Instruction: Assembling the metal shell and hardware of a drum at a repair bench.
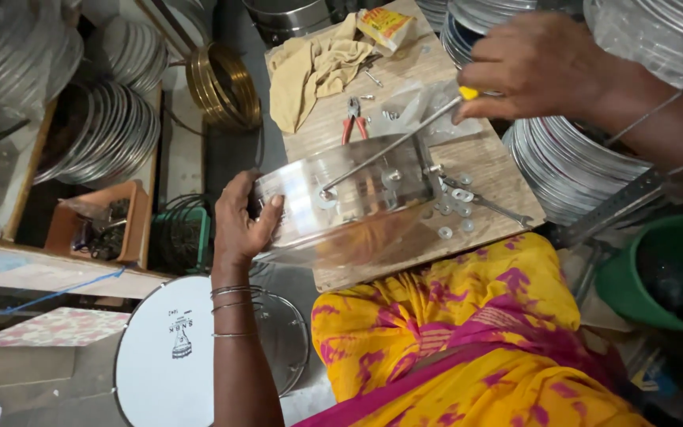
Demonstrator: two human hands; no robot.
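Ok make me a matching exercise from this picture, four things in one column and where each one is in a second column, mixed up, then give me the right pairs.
Things:
1. shiny round steel frame
2. yellow-handled long screwdriver
3. red-handled pliers
4. crumpled tan cloth

Places:
A. lying on the wooden board just below the cloth
B. held at its rim by the left hand
C. gripped by the right hand, tip against the frame
D. heaped at the far end of the board

Pairs: 1-B, 2-C, 3-A, 4-D
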